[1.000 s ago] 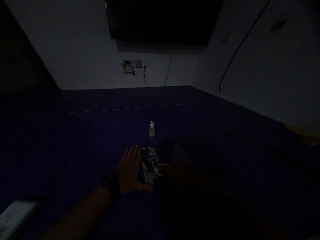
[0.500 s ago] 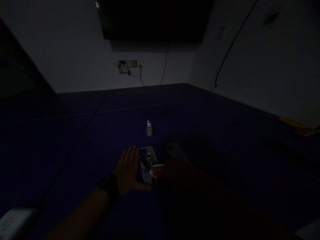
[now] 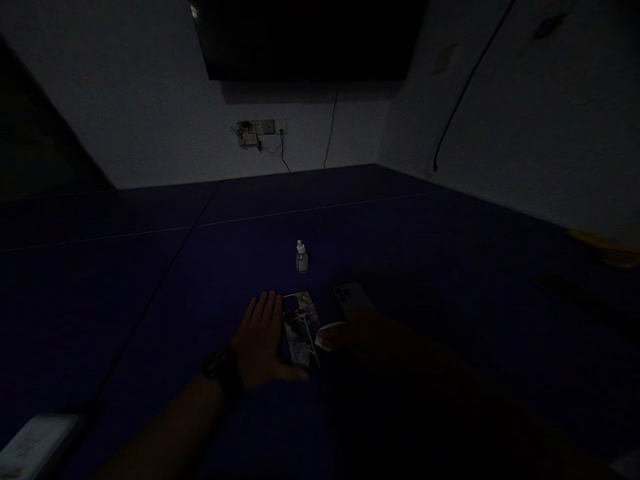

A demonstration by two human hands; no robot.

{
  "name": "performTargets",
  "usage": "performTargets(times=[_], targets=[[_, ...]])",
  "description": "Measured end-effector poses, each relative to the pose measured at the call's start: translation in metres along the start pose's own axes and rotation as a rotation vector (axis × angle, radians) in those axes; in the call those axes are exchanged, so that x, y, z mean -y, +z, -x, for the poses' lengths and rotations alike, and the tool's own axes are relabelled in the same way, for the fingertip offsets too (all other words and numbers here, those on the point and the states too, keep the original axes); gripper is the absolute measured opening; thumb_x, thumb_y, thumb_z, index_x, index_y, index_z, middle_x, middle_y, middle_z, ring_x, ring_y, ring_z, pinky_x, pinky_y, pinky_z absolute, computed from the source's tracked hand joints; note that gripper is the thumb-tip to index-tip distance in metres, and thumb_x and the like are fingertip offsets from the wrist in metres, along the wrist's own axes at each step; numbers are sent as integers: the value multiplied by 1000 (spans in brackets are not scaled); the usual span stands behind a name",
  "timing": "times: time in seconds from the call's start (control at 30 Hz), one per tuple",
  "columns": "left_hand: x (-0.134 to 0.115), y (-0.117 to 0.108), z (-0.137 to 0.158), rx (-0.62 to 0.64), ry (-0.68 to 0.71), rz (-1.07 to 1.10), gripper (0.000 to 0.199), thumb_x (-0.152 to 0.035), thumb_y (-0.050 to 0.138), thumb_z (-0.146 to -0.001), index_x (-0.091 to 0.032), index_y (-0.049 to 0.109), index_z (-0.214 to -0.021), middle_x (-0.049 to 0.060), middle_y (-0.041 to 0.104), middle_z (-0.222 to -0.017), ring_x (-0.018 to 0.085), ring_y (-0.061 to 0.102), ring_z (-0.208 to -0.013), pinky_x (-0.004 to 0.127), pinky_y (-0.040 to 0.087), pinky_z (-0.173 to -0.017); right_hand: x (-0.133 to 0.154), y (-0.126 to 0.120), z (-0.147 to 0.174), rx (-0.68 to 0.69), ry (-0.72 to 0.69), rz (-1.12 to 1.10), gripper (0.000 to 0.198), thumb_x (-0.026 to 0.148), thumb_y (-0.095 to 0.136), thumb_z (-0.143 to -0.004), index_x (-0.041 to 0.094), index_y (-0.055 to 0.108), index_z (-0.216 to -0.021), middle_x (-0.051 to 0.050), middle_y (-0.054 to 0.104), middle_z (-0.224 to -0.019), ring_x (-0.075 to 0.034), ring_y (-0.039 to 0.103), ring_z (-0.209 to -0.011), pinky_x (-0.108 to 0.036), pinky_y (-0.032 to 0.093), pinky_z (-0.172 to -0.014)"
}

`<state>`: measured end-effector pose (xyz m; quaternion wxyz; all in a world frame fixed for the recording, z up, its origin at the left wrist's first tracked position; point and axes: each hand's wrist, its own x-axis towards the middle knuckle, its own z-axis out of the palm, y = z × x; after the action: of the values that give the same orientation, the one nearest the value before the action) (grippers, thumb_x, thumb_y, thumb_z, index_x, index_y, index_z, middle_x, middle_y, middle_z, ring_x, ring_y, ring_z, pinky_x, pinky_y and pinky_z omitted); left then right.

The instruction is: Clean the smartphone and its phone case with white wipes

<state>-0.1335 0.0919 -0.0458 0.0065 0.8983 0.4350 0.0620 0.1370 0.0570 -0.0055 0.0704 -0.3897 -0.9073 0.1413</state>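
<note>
A patterned phone case with a camera cutout lies on the dark blue floor mat. My left hand, a watch on its wrist, lies flat along the case's left side, fingers stretched out and thumb across its lower edge. At the case's right edge, my right hand pinches a white wipe; most of that hand is in deep shadow. Partly covered by the right hand is a phone, its camera lenses facing up. Beyond the case stands a small dropper bottle with a white top.
A white box-like object sits at the lower left. Something yellow lies by the right wall. Ahead, wall sockets with cables are below a dark television. The room is very dim.
My right hand with the wipe has slid right, from over the phone case to its right edge. The left hand stays flat beside the case. The view has shifted slightly.
</note>
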Motion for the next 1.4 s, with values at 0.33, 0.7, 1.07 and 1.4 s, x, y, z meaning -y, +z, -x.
performTargets(times=[0.33, 0.7, 1.07, 1.4], targets=[[0, -1, 0, -5, 10, 13, 148, -103, 41, -53, 0, 17, -156, 33, 21, -158, 51, 21, -146, 65, 21, -116, -3, 6, -5, 16, -91, 49, 44, 10, 48, -90, 32, 70, -122, -4, 74, -118, -17, 63, -77, -33, 44, -77], [-4, -4, -1, 24, -23, 22, 152, -104, 41, -49, 1, 17, -155, 33, 21, -158, 51, 19, -147, 63, 19, -118, -4, 7, -5, -7, -4, 63, 41, 15, 50, -92, 32, 69, -124, -6, 75, -112, -19, 61, -76, -33, 43, -72], [-3, -3, -1, 10, -14, 30, 150, -104, 41, -50, -3, 13, -157, 32, 21, -159, 49, 20, -147, 62, 18, -118, -2, -1, -3, -17, 70, 43, 34, 19, 49, -94, 33, 74, -113, -3, 74, -93, -17, 57, -67, -30, 41, -66], [-9, -11, -1, 41, -31, 61, 149, -104, 39, -51, 1, 20, -154, 33, 19, -159, 49, 18, -148, 62, 17, -118, 17, 28, -22, -41, -161, 62, 47, 21, 48, -93, 22, 57, -139, -11, 64, -135, -24, 62, -103, -39, 45, -86]])
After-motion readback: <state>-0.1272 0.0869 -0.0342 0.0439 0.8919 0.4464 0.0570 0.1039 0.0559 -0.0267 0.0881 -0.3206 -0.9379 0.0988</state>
